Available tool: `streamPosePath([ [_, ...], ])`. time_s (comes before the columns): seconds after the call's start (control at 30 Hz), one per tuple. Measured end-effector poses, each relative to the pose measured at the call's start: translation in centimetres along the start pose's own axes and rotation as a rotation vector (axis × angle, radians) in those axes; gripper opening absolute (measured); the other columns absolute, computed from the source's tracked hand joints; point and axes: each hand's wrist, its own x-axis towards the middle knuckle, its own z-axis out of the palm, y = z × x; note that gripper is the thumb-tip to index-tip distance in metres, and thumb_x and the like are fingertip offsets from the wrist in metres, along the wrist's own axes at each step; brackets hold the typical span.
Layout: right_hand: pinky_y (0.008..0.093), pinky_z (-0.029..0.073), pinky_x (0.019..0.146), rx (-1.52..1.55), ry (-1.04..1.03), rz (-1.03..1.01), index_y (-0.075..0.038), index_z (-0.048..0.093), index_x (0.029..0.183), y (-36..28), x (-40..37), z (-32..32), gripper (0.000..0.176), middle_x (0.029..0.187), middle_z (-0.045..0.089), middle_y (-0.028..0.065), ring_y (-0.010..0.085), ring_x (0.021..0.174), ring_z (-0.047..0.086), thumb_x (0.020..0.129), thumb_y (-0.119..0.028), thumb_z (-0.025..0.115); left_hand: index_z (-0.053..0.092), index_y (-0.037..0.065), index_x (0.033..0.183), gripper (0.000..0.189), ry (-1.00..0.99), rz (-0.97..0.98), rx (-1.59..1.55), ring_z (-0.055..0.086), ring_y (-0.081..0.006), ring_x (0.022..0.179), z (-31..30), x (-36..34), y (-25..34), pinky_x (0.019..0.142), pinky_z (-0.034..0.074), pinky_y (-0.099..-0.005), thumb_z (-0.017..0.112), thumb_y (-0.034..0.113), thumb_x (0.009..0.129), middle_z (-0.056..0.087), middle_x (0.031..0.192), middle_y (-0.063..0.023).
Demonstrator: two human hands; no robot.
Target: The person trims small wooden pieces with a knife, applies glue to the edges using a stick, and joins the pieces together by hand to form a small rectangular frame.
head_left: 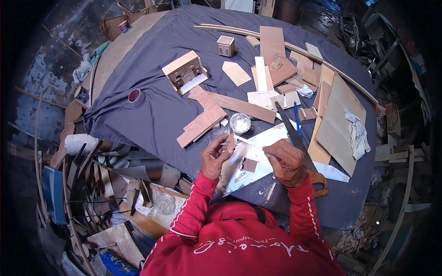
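Head view: L hand [214, 157] half-curled, fingertips pinching small wood pc [231, 141]. R hand [287, 162] mostly closed, fingertips at thin strip [247, 141], grip unclear. White-filled tub [240, 123] just beyond, brown sq [249, 165] btwn hands.

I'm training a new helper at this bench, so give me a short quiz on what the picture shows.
1. Which of the person's hands is nearer the handsaw?
2. True or false: the round tub of white paste lies tipped over on its side.
3. Multiple choice: what colour is the slim rod beside the handsaw?
A) red
B) blue
C) yellow

Key:
1. The right hand; the handsaw lies just beyond it.
2. False; it stands upright, with its open top and white contents showing.
3. B
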Motion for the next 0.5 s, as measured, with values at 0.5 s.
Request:
streamPosePath([
  [0.5, 0.0297, 0.050, 0.056, 0.093, 0.178, 0.183, -0.002, 0.069, 0.095, -0.8, -2.4, 0.1, 0.016, 0.086, 0.065, 0.0110, 0.0211, 0.070, 0.064, 0.080, 0.004, 0.065, 0.051, -0.001, 0.132, 0.047, -0.035, -0.161, -0.239, 0.063, -0.0199, 0.098, 0.5, -0.6, 1.2, 0.086, 0.051, -0.0315, 0.062, 0.012, 0.089, 0.063, 0.112, -0.0101],
])
